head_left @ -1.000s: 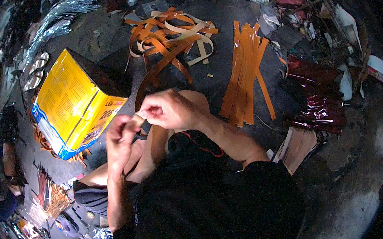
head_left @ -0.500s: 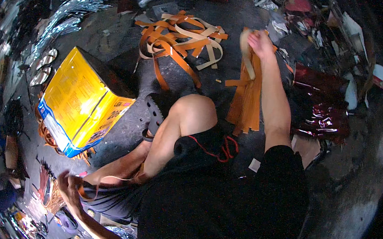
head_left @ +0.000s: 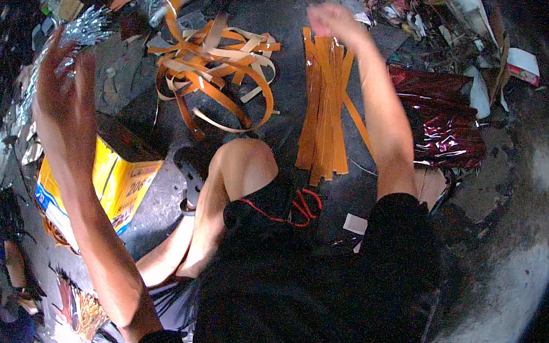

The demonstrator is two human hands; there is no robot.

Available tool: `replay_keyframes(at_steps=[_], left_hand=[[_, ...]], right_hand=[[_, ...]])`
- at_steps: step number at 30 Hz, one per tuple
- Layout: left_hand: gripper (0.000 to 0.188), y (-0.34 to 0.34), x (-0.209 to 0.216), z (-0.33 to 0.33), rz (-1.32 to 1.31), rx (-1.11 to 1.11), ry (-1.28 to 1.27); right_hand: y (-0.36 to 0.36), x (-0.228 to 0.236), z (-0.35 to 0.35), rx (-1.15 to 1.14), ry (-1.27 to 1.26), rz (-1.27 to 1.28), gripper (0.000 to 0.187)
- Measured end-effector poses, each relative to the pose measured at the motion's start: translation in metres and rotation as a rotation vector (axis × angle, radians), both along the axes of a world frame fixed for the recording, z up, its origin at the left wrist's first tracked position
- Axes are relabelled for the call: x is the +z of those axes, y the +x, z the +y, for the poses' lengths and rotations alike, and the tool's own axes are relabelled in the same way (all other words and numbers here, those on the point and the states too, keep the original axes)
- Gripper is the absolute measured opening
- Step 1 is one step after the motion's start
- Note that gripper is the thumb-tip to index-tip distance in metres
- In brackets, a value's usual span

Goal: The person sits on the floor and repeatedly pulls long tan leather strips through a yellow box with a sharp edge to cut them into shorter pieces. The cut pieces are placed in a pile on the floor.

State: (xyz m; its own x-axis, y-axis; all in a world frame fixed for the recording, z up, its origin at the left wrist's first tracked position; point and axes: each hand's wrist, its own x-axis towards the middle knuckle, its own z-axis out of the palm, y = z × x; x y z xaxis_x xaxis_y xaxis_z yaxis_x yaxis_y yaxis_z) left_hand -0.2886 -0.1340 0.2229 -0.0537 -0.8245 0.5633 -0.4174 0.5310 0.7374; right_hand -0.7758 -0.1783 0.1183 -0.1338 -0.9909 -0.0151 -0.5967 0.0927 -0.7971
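Note:
My right hand is at the far end of a bundle of flat orange strips laid lengthwise on the floor. Its fingers are curled; what they hold, if anything, is hidden. One strip slants out of the bundle toward my right forearm. Raised at the far left, my left hand is smeared by motion, so its grip cannot be read. It is in front of silvery tinsel-like strands. Between my hands lies a loose, tangled pile of orange and beige strips, with one blurred end sticking up at its left.
Under my left forearm stands a yellow and blue box. Dark red shiny sheeting lies right of my right forearm. My bent knee is near the middle. Scraps litter the far floor; a small white piece lies closer.
My left hand has swung from the lower left up to the far left. My right hand no longer shows the pale strip it held. The tangled pile's strips lie differently.

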Motion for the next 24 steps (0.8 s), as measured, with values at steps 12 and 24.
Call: replay_keyframes(at_steps=[12, 24], left_hand=[[0.023, 0.013, -0.104, 0.105, 0.118, -0.094, 0.573], [0.051, -0.006, -0.124, 0.085, 0.742, -0.254, 1.043]], right_hand=[[-0.035, -0.197, 0.071, -0.676, 0.14, 0.851, 0.034], [0.183, 0.016, 0.062, 0.469, -0.103, -0.107, 0.024]])
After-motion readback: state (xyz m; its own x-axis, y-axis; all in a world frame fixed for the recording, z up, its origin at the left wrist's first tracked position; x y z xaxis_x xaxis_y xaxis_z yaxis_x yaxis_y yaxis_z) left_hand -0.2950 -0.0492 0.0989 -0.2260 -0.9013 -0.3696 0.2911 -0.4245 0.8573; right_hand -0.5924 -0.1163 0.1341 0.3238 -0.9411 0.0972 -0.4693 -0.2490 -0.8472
